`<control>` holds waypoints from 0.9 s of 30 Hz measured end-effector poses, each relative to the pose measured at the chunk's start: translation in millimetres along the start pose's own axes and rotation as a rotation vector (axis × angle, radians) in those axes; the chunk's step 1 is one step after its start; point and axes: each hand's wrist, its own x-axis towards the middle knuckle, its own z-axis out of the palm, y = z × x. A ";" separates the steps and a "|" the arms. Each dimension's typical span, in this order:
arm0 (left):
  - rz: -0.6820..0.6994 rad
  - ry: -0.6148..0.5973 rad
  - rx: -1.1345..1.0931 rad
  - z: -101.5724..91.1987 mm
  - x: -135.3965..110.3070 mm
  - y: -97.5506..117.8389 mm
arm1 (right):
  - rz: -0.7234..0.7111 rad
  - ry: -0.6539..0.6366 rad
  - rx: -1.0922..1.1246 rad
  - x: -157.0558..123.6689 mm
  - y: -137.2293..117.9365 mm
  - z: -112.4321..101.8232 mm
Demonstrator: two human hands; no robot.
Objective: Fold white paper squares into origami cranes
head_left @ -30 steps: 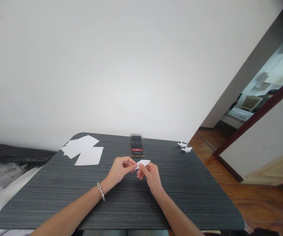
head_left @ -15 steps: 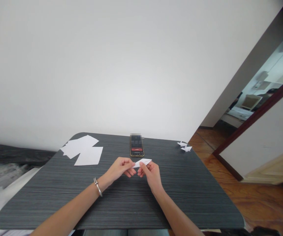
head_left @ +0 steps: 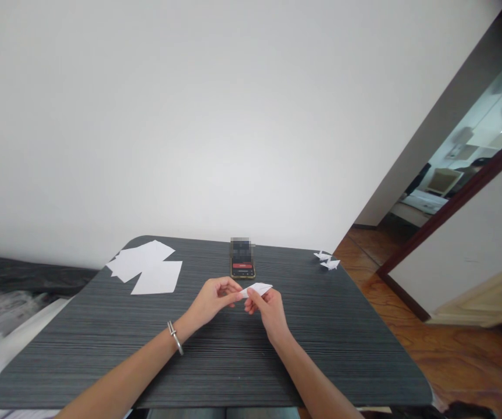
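Loose white paper sheets [head_left: 143, 267] lie at the far left corner of your dark table [head_left: 59, 361]. Your left hand [head_left: 212, 301] and right hand [head_left: 269, 314] pinch a folded white paper [head_left: 258, 288] mid-table, near a phone [head_left: 242, 269] at the far edge. Two origami figures [head_left: 327, 260] sit at the far right corner.

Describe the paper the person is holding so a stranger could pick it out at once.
On the dark grey striped table, look just nearer than the phone. There the left hand and right hand pinch a narrow, pointed fold of white paper. It alone is held up off the table, unlike the flat sheets at far left and the small paper cranes at the far right corner.
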 end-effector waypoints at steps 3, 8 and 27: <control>0.004 0.033 0.025 0.0 0.7 -1.7 | -0.004 0.018 -0.004 0.4 -0.5 0.5; -0.006 0.084 -0.012 1.0 0.4 -4.9 | 0.004 0.031 0.005 -0.4 -1.3 1.7; -0.156 -0.002 -0.115 -9.1 1.4 5.1 | -0.047 0.101 -0.010 -1.0 -3.6 -2.6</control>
